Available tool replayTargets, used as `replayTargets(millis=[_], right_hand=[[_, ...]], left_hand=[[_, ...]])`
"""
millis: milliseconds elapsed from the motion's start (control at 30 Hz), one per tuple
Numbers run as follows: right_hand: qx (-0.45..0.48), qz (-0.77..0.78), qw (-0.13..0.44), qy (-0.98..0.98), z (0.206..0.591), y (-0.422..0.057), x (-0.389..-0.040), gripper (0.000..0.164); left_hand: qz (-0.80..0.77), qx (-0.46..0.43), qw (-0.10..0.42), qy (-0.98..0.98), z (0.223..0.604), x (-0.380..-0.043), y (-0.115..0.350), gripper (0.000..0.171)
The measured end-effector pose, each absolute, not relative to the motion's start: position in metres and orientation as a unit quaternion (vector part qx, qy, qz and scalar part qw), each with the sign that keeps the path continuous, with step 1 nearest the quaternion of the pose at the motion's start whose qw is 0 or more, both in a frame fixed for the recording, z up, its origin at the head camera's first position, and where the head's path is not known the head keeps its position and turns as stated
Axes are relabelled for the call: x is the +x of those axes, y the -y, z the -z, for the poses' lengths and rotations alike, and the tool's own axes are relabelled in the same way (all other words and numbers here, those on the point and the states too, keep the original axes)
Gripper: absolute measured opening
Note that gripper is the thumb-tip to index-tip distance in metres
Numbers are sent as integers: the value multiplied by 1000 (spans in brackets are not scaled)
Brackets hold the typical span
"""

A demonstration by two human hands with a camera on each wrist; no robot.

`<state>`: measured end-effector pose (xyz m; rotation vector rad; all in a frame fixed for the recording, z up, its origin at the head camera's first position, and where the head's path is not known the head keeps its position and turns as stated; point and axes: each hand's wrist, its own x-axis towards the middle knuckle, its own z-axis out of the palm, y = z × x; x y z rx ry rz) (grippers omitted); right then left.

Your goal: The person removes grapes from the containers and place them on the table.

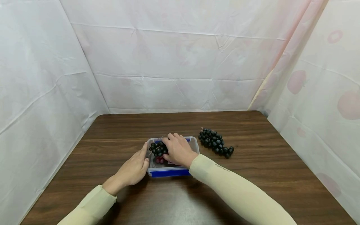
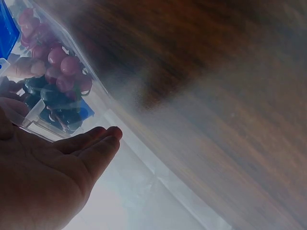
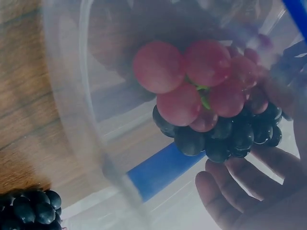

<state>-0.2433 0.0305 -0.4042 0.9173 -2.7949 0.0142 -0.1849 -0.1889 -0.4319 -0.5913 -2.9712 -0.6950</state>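
Observation:
A clear plastic box (image 1: 197,147) with blue latches stands on the table. Inside it are red grapes (image 1: 159,160), with a bunch of black grapes (image 1: 158,149) lying against them. My right hand (image 1: 178,150) reaches in over the box and holds the black bunch between thumb and index finger, its other fingers spread apart in the right wrist view. Along the box's left wall, my left hand (image 1: 133,167) rests with straight fingers; its fingertips (image 2: 114,132) show in the left wrist view. The right hand hides part of the box's inside.
A second, longer bunch of black grapes (image 1: 215,141) lies on the dark wooden table (image 1: 247,175), just right of the box. White cloth (image 1: 174,62) hangs behind the table and along both sides.

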Motion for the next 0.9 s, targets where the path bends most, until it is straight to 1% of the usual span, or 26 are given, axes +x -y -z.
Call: replayTargets(millis=[300,533,900], right_hand=[[301,-16,99,949,406,-27,-241,61],[294,-35,83,952,406,-28,-239,58],[290,-34,98,951,407,-27,-239,54]], left_hand=[[228,-189,14,955,431,-184,189,67],[226,-193,13,955,431,-185,189,67],[225,-191,14,955,430,-185,189,68]])
